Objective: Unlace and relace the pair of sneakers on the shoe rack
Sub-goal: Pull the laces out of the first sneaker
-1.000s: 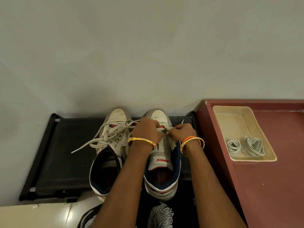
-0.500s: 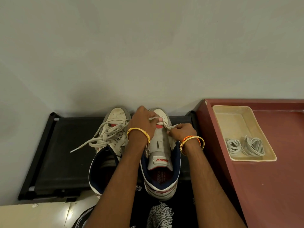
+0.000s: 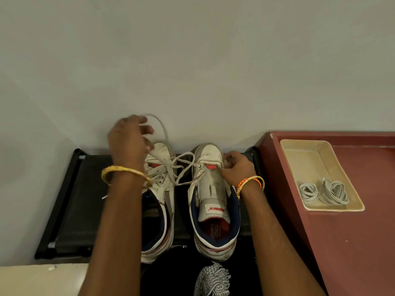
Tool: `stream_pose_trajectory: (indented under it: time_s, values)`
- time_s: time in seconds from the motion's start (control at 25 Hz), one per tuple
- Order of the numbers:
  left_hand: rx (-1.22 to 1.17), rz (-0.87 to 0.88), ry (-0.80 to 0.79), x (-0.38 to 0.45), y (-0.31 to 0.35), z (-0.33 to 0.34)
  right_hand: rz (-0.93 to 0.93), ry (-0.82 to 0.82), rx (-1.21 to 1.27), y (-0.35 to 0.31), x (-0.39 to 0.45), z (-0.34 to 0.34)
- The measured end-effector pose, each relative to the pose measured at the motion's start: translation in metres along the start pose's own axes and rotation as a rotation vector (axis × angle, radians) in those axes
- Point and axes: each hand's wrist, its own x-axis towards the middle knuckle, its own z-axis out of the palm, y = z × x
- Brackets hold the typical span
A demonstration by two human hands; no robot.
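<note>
Black shoe rack [image 3: 70,201]; left hand [image 3: 126,137] gripping lace [image 3: 183,165]

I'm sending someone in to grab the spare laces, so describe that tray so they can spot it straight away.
Start at the dark red cabinet top to the right of the black shoe rack. Near its back edge sits a shallow cream tray, rectangular with rounded corners. It is the only container there, and two coiled bundles of grey laces lie at its near end.
</note>
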Motion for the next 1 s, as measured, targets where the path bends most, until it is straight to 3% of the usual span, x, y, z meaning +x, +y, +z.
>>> stream_pose_trajectory:
  time_s: [0.12,0.2,0.24,0.36,0.48,0.64,0.84,1.0]
  values:
    - [0.743,-0.016,-0.228,-0.017,-0.037,0.012,-0.252,-0.079,-0.2,-0.011,0.007,0.013]
    - [1.2,0.096,-0.401,-0.03,-0.057,0.018,-0.268,-0.123,-0.339,-0.014,0.01,0.021]
    - [1.295,0.119,-0.464,-0.037,-0.065,0.022,-0.247,-0.129,-0.376,-0.014,0.011,0.023]
    - [1.317,0.083,-0.517,-0.048,-0.088,0.028,-0.236,-0.125,-0.434,-0.016,0.009,0.023]
    - [1.2,0.189,-0.393,-0.05,-0.099,0.028,-0.284,-0.114,-0.421,-0.016,0.009,0.024]
    - [1.012,0.165,-0.267,-0.06,-0.103,0.033,-0.336,-0.106,-0.36,-0.015,0.009,0.02]
    - [1.157,0.067,-0.214,-0.061,-0.111,0.045,-0.312,-0.043,-0.172,-0.013,0.001,0.014]
    - [1.203,0.125,-0.153,-0.067,-0.114,0.053,-0.345,0.041,-0.076,-0.01,-0.003,-0.002]
